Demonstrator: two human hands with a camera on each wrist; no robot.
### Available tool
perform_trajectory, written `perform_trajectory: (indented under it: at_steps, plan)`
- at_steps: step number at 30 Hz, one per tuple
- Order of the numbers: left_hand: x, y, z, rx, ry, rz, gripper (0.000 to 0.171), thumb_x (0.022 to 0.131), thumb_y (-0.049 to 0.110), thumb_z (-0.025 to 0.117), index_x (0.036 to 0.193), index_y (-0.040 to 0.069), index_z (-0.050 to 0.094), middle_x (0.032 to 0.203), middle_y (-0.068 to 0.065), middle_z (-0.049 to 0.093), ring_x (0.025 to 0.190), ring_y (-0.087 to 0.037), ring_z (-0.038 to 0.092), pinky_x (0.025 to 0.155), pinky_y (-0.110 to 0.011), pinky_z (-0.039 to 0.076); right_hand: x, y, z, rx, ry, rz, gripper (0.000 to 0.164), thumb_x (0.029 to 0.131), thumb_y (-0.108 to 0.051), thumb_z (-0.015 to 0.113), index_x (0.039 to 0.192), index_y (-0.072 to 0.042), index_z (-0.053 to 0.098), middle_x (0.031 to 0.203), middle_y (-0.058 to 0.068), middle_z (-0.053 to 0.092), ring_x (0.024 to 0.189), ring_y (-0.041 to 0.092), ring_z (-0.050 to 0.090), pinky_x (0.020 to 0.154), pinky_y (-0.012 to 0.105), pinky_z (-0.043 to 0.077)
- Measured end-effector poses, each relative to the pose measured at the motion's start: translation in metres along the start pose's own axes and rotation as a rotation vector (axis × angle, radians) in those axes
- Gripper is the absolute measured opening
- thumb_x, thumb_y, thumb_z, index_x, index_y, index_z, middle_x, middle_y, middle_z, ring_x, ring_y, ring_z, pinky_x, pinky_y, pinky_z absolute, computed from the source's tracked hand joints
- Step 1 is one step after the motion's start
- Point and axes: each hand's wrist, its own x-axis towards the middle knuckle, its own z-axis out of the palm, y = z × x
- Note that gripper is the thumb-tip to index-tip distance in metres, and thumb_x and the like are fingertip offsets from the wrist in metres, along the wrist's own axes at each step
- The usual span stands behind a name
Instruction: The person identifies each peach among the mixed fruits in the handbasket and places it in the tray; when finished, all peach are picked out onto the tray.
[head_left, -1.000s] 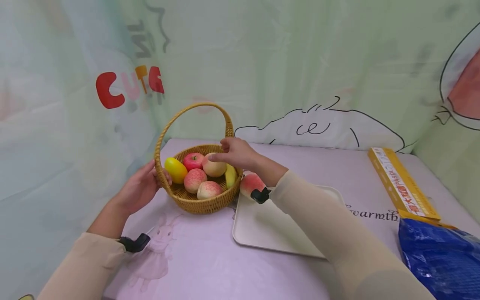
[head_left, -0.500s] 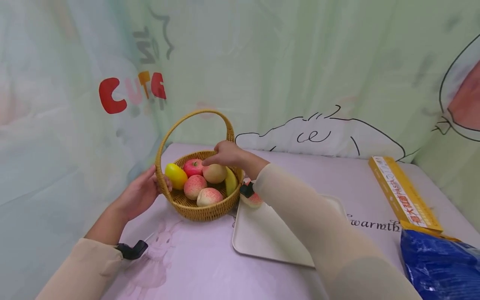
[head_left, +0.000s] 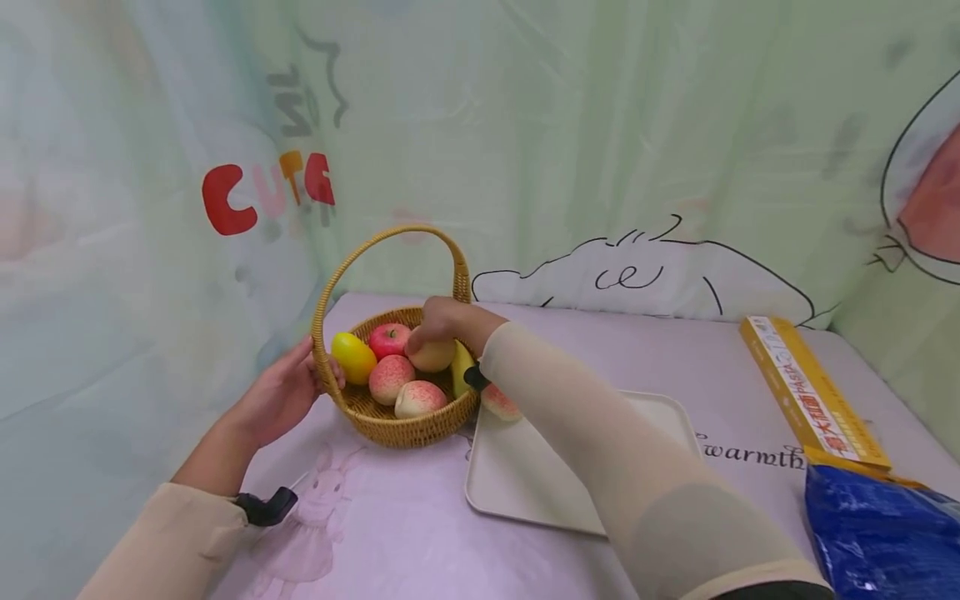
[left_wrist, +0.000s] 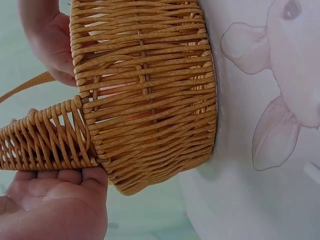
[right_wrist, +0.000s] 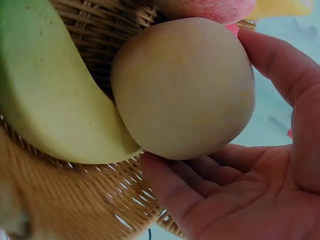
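A wicker basket (head_left: 416, 433) with an arched handle (head_left: 405, 228) holds several fruits. My left hand (head_left: 281, 393) grips the base of the handle on the left, its fingers (left_wrist: 67, 175) bent behind the weave. Inside the basket, my right hand (head_left: 448, 321) holds a pale yellow round fruit (right_wrist: 182, 90), thumb on one side and fingers on the other. A banana (right_wrist: 55, 100) lies against that fruit. Beside it are a red apple (head_left: 388, 340), a yellow oval fruit (head_left: 352, 358) and two pinkish peaches (head_left: 420, 400).
A white tray (head_left: 536, 479) lies right of the basket, partly under my right forearm. One more peach (head_left: 501, 406) sits at its near-left corner by the basket. Farther right are a yellow pasta box (head_left: 813, 392) and a blue package (head_left: 885, 533). Curtains hang behind and at left.
My right hand has come down into the basket and closed around the pale yellow fruit, its forearm swinging left. My left hand stays on the handle. The head view has tilted up slightly.
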Motion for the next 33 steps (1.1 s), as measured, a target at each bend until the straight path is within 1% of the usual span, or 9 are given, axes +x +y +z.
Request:
perform_trajectory:
  at_steps: [3, 7, 13, 17, 21, 24, 26, 29, 33]
  plan:
    - [0.003, -0.002, 0.003, 0.002, -0.004, 0.003, 0.041, 0.114, 0.043, 0.022, 0.128, 0.006, 0.035, 0.108, 0.0, 0.059, 0.116, -0.022, 0.052, 0.104, -0.029, 0.042, -0.003, 0.002, -0.001, 0.016, -0.045, 0.035, 0.055, 0.087, -0.04, 0.079, 0.122, -0.003, 0.058, 0.113, 0.009, 0.062, 0.103, 0.024, 0.059, 0.088, 0.032, 0.051]
    - [0.007, -0.003, 0.005, 0.008, -0.011, 0.007, 0.043, 0.114, 0.044, 0.022, 0.126, 0.006, 0.037, 0.107, 0.0, 0.06, 0.114, -0.021, 0.053, 0.104, -0.029, 0.042, -0.006, 0.004, -0.001, -0.037, -0.064, 0.026, 0.057, 0.084, -0.038, 0.082, 0.123, -0.003, 0.059, 0.116, 0.009, 0.062, 0.105, 0.024, 0.058, 0.093, 0.034, 0.052]
    - [0.012, -0.002, 0.008, 0.013, -0.015, 0.001, 0.043, 0.114, 0.045, 0.024, 0.126, 0.006, 0.038, 0.108, 0.0, 0.06, 0.115, -0.022, 0.053, 0.104, -0.029, 0.041, -0.01, 0.009, -0.003, -0.135, -0.041, -0.026, 0.061, 0.085, -0.041, 0.081, 0.125, -0.001, 0.059, 0.118, 0.012, 0.061, 0.105, 0.024, 0.055, 0.096, 0.035, 0.05]
    - [0.013, -0.002, 0.01, 0.017, -0.016, -0.003, 0.043, 0.114, 0.046, 0.024, 0.127, 0.007, 0.038, 0.107, 0.001, 0.06, 0.116, -0.023, 0.052, 0.105, -0.03, 0.041, -0.016, 0.013, -0.006, -0.155, 0.0, -0.022, 0.062, 0.084, -0.043, 0.081, 0.124, -0.002, 0.059, 0.117, 0.01, 0.061, 0.103, 0.022, 0.057, 0.094, 0.034, 0.051]
    - [0.012, -0.003, 0.009, 0.014, -0.019, -0.001, 0.042, 0.114, 0.046, 0.023, 0.124, 0.008, 0.04, 0.107, 0.001, 0.061, 0.116, -0.023, 0.052, 0.105, -0.03, 0.041, -0.022, 0.016, -0.009, -0.126, 0.046, -0.041, 0.054, 0.083, -0.044, 0.081, 0.113, -0.004, 0.06, 0.104, 0.007, 0.059, 0.094, 0.02, 0.056, 0.084, 0.03, 0.05]
    - [0.008, -0.003, 0.008, 0.014, -0.018, -0.005, 0.042, 0.114, 0.046, 0.022, 0.123, 0.008, 0.04, 0.108, 0.002, 0.06, 0.116, -0.022, 0.052, 0.104, -0.029, 0.042, -0.027, 0.016, -0.009, -0.089, 0.066, -0.09, 0.049, 0.083, -0.045, 0.081, 0.1, -0.005, 0.06, 0.092, 0.004, 0.055, 0.085, 0.019, 0.051, 0.074, 0.028, 0.046]
    - [0.006, -0.003, 0.006, 0.009, -0.015, -0.007, 0.042, 0.114, 0.045, 0.022, 0.123, 0.008, 0.039, 0.108, 0.002, 0.06, 0.116, -0.022, 0.052, 0.104, -0.028, 0.042, -0.031, 0.016, -0.01, -0.077, 0.078, -0.123, 0.047, 0.082, -0.047, 0.081, 0.095, -0.007, 0.061, 0.088, 0.002, 0.054, 0.081, 0.018, 0.05, 0.07, 0.027, 0.044]
    - [0.003, -0.002, 0.004, 0.012, -0.015, -0.003, 0.042, 0.114, 0.045, 0.022, 0.126, 0.008, 0.037, 0.108, 0.002, 0.06, 0.117, -0.021, 0.052, 0.103, -0.028, 0.042, -0.038, 0.016, -0.011, -0.031, 0.101, -0.152, 0.044, 0.081, -0.047, 0.082, 0.093, -0.009, 0.065, 0.086, 0.0, 0.058, 0.08, 0.016, 0.052, 0.07, 0.026, 0.045]
    - [-0.001, -0.001, 0.002, 0.013, -0.021, 0.002, 0.042, 0.114, 0.045, 0.022, 0.128, 0.008, 0.034, 0.109, 0.003, 0.059, 0.117, -0.021, 0.052, 0.104, -0.027, 0.042, -0.049, 0.016, -0.016, 0.045, 0.129, -0.173, 0.039, 0.081, -0.045, 0.083, 0.095, -0.01, 0.073, 0.088, 0.001, 0.067, 0.083, 0.017, 0.058, 0.072, 0.026, 0.049]
